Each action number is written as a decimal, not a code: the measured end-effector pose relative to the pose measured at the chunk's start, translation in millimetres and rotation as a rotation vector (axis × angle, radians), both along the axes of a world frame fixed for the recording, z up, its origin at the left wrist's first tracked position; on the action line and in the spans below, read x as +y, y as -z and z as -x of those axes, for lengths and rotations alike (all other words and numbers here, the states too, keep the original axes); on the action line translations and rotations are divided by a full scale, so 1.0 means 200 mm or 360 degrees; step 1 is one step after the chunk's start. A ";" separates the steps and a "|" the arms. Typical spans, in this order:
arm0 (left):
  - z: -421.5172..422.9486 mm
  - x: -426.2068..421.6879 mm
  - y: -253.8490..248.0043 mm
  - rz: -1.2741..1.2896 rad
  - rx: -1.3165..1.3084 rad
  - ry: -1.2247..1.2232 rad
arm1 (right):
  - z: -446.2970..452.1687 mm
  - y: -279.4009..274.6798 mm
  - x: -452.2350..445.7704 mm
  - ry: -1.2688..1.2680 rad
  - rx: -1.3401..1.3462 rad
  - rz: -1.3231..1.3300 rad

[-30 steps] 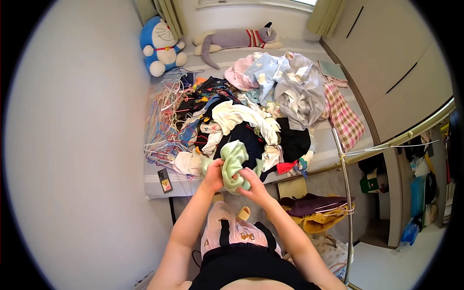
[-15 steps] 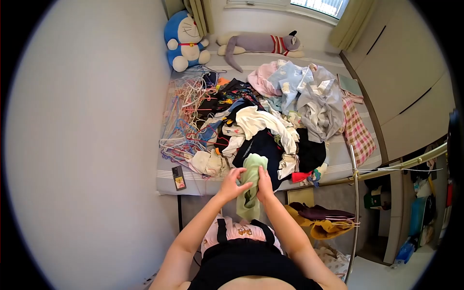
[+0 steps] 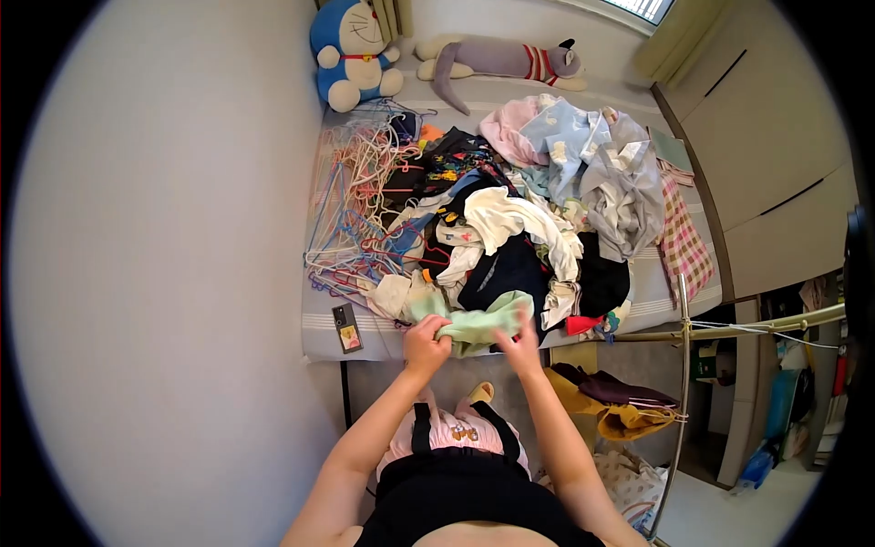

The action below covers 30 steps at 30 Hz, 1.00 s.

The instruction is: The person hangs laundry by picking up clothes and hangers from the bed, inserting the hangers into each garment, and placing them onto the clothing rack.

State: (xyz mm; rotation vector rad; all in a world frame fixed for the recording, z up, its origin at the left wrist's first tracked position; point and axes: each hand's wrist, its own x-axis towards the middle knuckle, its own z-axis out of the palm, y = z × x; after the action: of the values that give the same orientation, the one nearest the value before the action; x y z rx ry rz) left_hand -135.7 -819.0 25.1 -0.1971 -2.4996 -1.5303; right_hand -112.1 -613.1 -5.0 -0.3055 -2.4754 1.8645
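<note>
A light green cloth (image 3: 478, 324) is stretched sideways between my hands, just in front of the bed's near edge. My left hand (image 3: 426, 344) is closed on its left end. At its right end my right hand (image 3: 519, 339) grips the cloth, the fingers partly blurred by motion. Behind the cloth lies a heap of clothes, with a dark navy garment (image 3: 504, 273) nearest and a cream garment (image 3: 510, 219) above it. A white cloth (image 3: 392, 296) lies to the left of my left hand.
Tangled hangers (image 3: 351, 201) cover the bed's left side. A phone (image 3: 346, 328) lies near the front edge. Plush toys (image 3: 355, 55) sit at the back. On the right stand a metal rail (image 3: 684, 365) and hanging yellow and maroon garments (image 3: 620, 401).
The green cloth went from bunched up to hanging lengthwise, and is now spread sideways. My hands have moved apart. The camera view has shifted, so the bed appears further right.
</note>
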 end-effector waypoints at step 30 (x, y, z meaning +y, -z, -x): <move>0.36 -0.71 0.43 0.0438 -0.0905 0.0067 | 0.72 0.44 -0.61 -0.0435 -0.0748 0.0452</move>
State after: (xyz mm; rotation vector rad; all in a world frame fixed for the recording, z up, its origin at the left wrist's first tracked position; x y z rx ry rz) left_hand -207.5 -960.8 -61.9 0.1758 -3.1627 -1.3980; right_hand -255.8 -734.3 -93.8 -0.4843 -2.6335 2.5213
